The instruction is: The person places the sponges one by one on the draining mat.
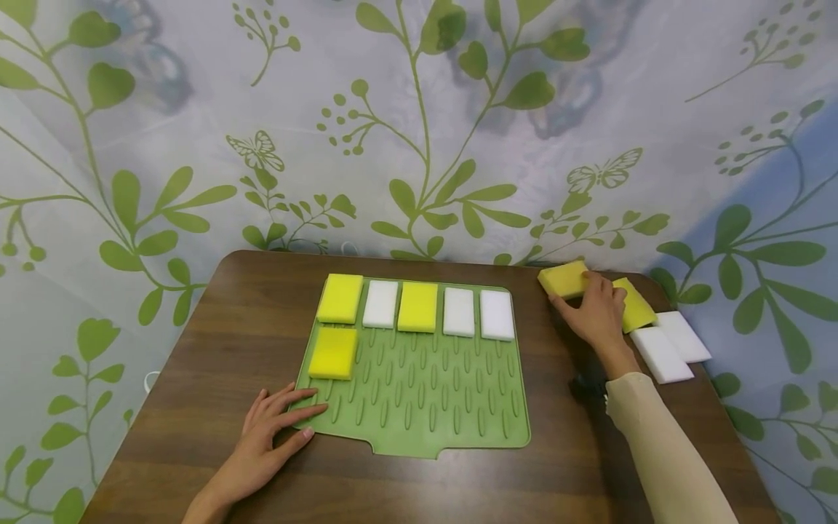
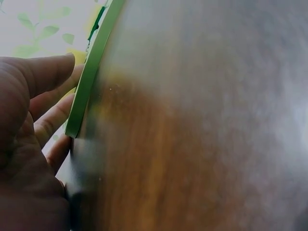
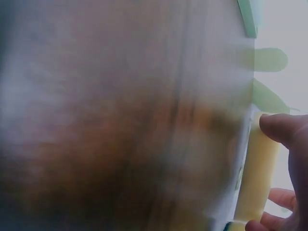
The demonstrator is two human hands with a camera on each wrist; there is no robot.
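Observation:
My right hand (image 1: 598,313) grips a yellow sponge (image 1: 563,280) at the table's back right, thumb on one end and fingers at the other. In the right wrist view, the thumb and fingertips span the pale yellow sponge (image 3: 257,168). My left hand (image 1: 265,437) lies with fingers spread on the front left corner of a green ridged mat (image 1: 419,407). The mat's raised edge (image 2: 91,77) shows beside those fingers in the left wrist view. Along the mat's back runs a row of yellow and white sponges, with one more yellow sponge (image 1: 333,353) in front of the leftmost.
Right of my right hand lie another yellow sponge (image 1: 635,306) and two overlapping white sponges (image 1: 663,354), near the right edge of the brown wooden table (image 1: 556,480). A leaf-patterned cloth (image 1: 301,196) hangs behind the table.

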